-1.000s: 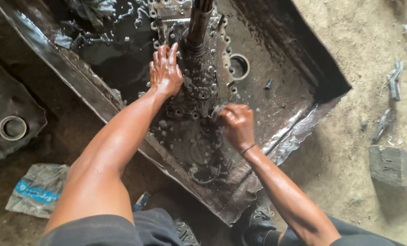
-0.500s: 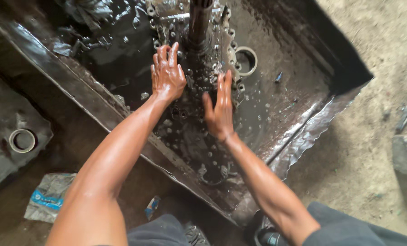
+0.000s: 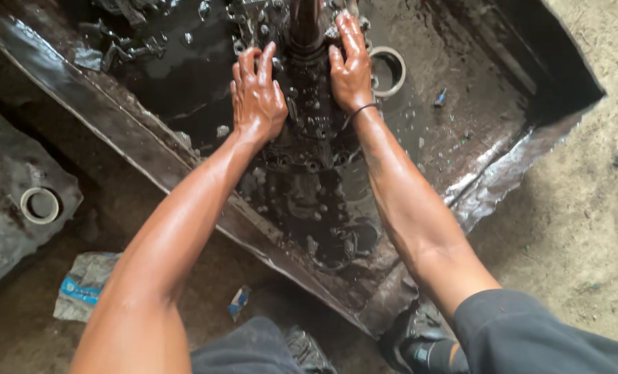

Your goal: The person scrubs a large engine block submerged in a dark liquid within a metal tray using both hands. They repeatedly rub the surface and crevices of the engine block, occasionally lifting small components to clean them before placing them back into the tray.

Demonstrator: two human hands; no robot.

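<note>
Oily metal casting (image 3: 309, 180) lies in the tray (image 3: 115, 131); left hand (image 3: 257, 97) and right hand (image 3: 350, 66) press flat, fingers extended, gripping nothing.

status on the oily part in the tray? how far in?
Done: the metal part already lies in the dented metal tray, wet with dark oil all over; a loose ring sits beside it. In hand: left hand and right hand lie flat on the part, either side of its upright shaft. Left: it looks black and greasy everywhere, bolts included, so nothing looks clean yet. A second ring sits outside.
</note>
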